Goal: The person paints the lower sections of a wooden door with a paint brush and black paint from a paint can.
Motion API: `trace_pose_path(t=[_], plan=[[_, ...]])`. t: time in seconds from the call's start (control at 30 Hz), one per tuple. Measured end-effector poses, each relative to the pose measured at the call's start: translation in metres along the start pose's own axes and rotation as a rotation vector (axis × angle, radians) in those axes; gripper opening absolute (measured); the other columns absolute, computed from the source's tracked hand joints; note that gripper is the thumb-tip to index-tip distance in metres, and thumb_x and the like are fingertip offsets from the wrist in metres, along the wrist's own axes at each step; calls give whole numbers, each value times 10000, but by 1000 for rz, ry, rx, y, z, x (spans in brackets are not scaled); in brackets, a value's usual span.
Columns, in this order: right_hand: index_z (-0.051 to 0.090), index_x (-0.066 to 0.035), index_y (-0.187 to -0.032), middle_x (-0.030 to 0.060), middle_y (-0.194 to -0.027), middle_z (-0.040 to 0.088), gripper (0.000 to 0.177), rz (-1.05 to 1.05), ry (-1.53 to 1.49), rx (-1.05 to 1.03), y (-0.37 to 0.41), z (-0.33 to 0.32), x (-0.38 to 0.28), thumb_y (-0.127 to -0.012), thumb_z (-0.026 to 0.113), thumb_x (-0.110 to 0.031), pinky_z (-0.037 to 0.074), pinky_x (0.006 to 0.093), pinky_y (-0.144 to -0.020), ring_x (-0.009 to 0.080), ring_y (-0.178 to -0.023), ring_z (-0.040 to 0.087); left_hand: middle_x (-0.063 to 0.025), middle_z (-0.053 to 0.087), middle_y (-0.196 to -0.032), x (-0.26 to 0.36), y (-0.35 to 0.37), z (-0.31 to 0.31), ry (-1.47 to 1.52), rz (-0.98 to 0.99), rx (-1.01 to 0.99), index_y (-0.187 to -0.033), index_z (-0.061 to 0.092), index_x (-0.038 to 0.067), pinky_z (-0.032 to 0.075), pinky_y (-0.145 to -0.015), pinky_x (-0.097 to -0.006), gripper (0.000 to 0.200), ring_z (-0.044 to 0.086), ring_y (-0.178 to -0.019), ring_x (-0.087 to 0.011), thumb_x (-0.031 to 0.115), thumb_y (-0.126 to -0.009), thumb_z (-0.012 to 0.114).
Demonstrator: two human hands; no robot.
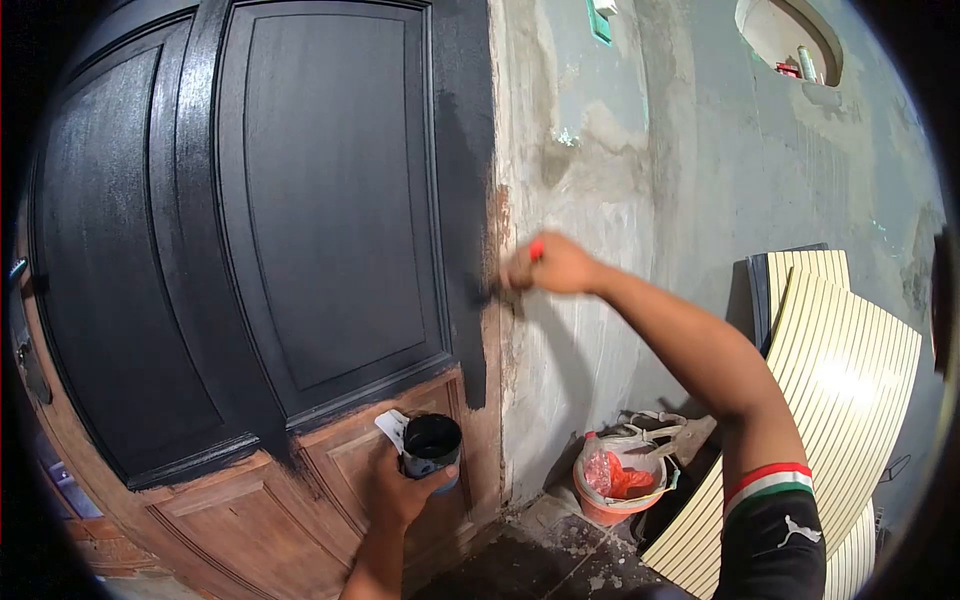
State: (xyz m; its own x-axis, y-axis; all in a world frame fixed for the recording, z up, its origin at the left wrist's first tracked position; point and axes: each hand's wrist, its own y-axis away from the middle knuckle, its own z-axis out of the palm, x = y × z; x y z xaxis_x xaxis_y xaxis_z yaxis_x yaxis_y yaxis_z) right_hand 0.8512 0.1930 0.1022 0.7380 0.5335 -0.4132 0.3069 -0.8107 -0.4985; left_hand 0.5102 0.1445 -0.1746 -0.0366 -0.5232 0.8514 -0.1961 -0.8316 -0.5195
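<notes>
My left hand (405, 490) is wrapped round a small can of black paint (431, 452), held in front of the door's lower part. A white piece (391, 426) sticks out beside the can's rim. My right hand (560, 266) is closed on a paintbrush (486, 294) at the door's right edge. Motion blurs the brush, and a red bit (537, 249) shows at my fingers. The panelled door (330, 200) is black over its upper part. Its lower panels (225, 515) are bare reddish-brown wood, and a black strip runs down the right stile.
A grey plastered wall (700, 170) meets the door frame on the right. On the floor stands an orange bucket (606, 510) holding a plastic bottle and red plastic. Cream ribbed panels (840, 380) lean on the wall. A niche (790, 40) higher up holds small items.
</notes>
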Motion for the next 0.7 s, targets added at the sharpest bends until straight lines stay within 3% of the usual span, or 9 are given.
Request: trace_pose_path(t=[0.03, 0.1, 0.2, 0.3, 0.37, 0.43, 0.53, 0.63, 0.7], plan=[[858, -20, -977, 100, -869, 828, 172, -127, -6, 146, -23, -17, -1, -928, 744, -139, 601, 332, -768, 169, -781, 764, -86, 741, -1282, 1, -1, 1, -7, 6, 2, -1360, 671, 53, 550, -1083, -417, 715, 706, -1202, -239, 162, -732, 993], [858, -22, -1001, 105, -867, 826, 191, -114, 3, 462, -55, -50, -26, -952, 763, -180, 595, 327, -760, 171, -787, 767, -86, 741, -1282, -7, -2, 2, 32, -20, -14, -1361, 669, 52, 547, -1086, -415, 708, 707, -1201, -239, 159, -739, 990], [848, -16, -1024, 100, -911, 821, 192, -325, -143, 844, -70, -66, -49, -993, 762, -185, 594, 335, -780, 141, -825, 748, -87, 741, -1284, -6, -1, 1, 55, -30, -21, -1366, 665, 50, 544, -1091, -414, 700, 706, -1204, -239, 153, -752, 985], [850, -26, -1092, 136, -992, 840, 224, -224, 73, 781, -43, -19, -26, -996, 758, -207, 612, 342, -809, 181, -863, 787, -86, 755, -1256, -1, -1, 1, 83, 7, -16, -1340, 690, 50, 551, -1068, -398, 670, 717, -1178, -232, 185, -759, 995], [856, -43, -1052, 170, -855, 798, 222, -462, 167, 780, -11, 45, 12, -977, 752, -225, 608, 367, -758, 279, -762, 775, -84, 765, -1236, 1, -1, 1, 103, 25, -18, -1323, 703, 49, 556, -1055, -389, 651, 726, -1157, -228, 198, -762, 999], [856, -49, -1038, 184, -839, 785, 209, -277, 109, 523, 37, 82, 28, -966, 723, -193, 613, 389, -786, 325, -774, 764, -81, 770, -1225, 3, 0, 0, 117, 26, -22, -1317, 705, 46, 556, -1055, -387, 639, 731, -1144, -227, 191, -767, 996], [830, -9, -919, 188, -847, 790, 215, -17, -7, -101, 63, 83, 31, -905, 705, -184, 611, 382, -764, 299, -760, 771, -85, 770, -1224, 9, 1, 2, 112, 19, 11, -1305, 709, 46, 556, -1055, -387, 626, 731, -1146, -225, 193, -768, 996], [831, -10, -895, 173, -859, 803, 217, -59, 265, -134, 10, 62, 64, -905, 716, -194, 609, 369, -761, 264, -769, 779, -88, 762, -1240, 5, 0, -1, 105, 5, 12, -1322, 692, 45, 556, -1055, -390, 648, 728, -1157, -228, 192, -769, 996], [843, -19, -912, 152, -886, 821, 202, -97, 48, 80, -27, 6, 27, -907, 725, -183, 605, 360, -769, 225, -788, 781, -90, 734, -1281, 9, 0, 0, 101, -25, 8, -1376, 639, 45, 536, -1091, -414, 714, 700, -1211, -240, 133, -757, 983]])
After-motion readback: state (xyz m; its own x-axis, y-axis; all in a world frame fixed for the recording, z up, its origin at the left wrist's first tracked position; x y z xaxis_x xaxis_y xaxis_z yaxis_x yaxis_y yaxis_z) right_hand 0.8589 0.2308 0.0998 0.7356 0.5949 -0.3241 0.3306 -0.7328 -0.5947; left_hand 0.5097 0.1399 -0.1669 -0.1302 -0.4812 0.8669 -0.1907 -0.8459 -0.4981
